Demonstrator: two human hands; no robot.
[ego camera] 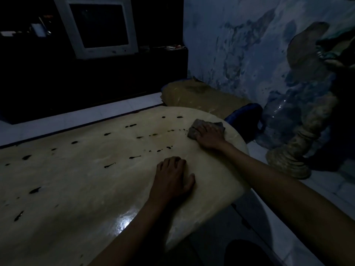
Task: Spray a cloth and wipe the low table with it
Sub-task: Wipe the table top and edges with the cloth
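Right hand (208, 136) fingers lie flat and close together on the cloth (205, 128), pressing it down — palm on top, not a pinch. Cloth is bunched under the hand at the far right corner of the low table (76, 179), just beside the rounded edge. Left hand (172, 177) is bare, fingers loosely curled and slightly spread, resting on the tabletop near the right edge; looks like a brace.

Step in hand: wiping, judging by the cloth pressed on the surface. No spray bottle visible, so the spray part is probably done — can't confirm.

Dark drips (132, 125) are scattered across the top, a line of them running left from the cloth. Most of the surface looks unwiped. Next move likely calls for a sweep left along that line, steady pressure, cloth kept flat.

Edges: cloth sits near the rounded corner, so a push right or away goes off the table. Blue object (247, 116) and a carved stand (292, 150) sit off that side on the floor. Open room is all to the left — long bare tabletop, nothing standing on it.
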